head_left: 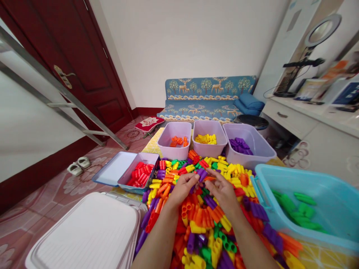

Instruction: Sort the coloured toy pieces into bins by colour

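My left hand (183, 188) pinches a purple plastic tube piece (202, 174) between thumb and fingers, just above the middle of a heap. Close on its right, my right hand (223, 190) is curled with an orange tube piece (209, 178) at its thumb and fingers; its fingertips reach the purple piece. Under both hands spreads a pile of tube pieces (200, 216) in red, orange, yellow, green and purple, several joined in rows. Parts of the fingers and of the held pieces are hidden.
Behind the pile stand lilac bins of orange (175, 152), yellow (210, 150) and purple pieces (249, 160). A lidded box (127, 182) holds red pieces at left; a turquoise tub (322, 231) holds green ones at right. A white lid (84, 231) lies front left. Beyond is a sofa (202, 106).
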### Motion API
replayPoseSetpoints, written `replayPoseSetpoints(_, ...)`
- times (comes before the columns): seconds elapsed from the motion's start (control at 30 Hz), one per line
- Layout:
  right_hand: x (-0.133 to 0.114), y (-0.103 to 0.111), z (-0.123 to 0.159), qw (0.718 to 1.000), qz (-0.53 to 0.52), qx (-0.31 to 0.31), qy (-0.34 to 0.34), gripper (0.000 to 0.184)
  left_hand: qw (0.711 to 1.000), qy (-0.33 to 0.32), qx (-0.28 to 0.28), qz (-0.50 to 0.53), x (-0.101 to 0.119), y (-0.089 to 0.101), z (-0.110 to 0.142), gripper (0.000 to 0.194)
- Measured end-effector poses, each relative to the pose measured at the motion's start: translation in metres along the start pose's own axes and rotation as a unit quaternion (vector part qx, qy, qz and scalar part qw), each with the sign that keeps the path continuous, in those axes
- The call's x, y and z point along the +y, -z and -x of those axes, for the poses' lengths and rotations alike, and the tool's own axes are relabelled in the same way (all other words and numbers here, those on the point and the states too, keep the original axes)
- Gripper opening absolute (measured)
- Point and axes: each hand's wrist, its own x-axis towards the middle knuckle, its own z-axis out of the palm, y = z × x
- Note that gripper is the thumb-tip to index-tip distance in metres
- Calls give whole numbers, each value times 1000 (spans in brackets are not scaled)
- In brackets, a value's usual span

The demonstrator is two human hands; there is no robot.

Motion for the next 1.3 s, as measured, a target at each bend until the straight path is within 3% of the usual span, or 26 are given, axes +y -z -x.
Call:
replayPoseSetpoints(0.1,7,-4,3,1000,12,12,17,41,1000,-6,-8,-26,3,-2,2,47)
replayPoseSetpoints(0.2,8,0,3,999,-7,44,16,27,999,-1,13,46,2,-2,0,46)
replayPoseSetpoints(0.33,7,4,4,999,-30,27,2,28,982,24,29,184,0,1,-3,53)
replayPoseSetpoints(0.5,7,1,4,1000,-17,5,3,33,977,35,3,208,4,2,-3,55)
replayPoseSetpoints(0.63,10,1,4,1000,0,27,7,30,975,-22,13,222,8,2,1,43)
replayPoseSetpoints(0.77,15,2,4,997,47,34,41,25,976,-68,51,203,6,1,2,39)
replayPoseSetpoints(0.9,9,1,-2,984,144,19,101,19,972,-89,135,170,1,1,-2,30)
replayPoseSetpoints(1.0,-2,-1,-14,951,263,-24,162,29,961,-117,188,166,-3,2,-6,31)
replayPoseSetpoints(1.1,-8,-7,-32,887,403,-72,212,49,956,-112,198,187,-4,2,-8,40)
replayPoseSetpoints(1.2,-6,-15,-47,830,513,-98,196,58,955,-99,200,197,-4,2,-8,37)
replayPoseSetpoints(1.3,-5,-21,-56,794,573,-109,170,50,954,-108,193,201,-5,2,-8,32)
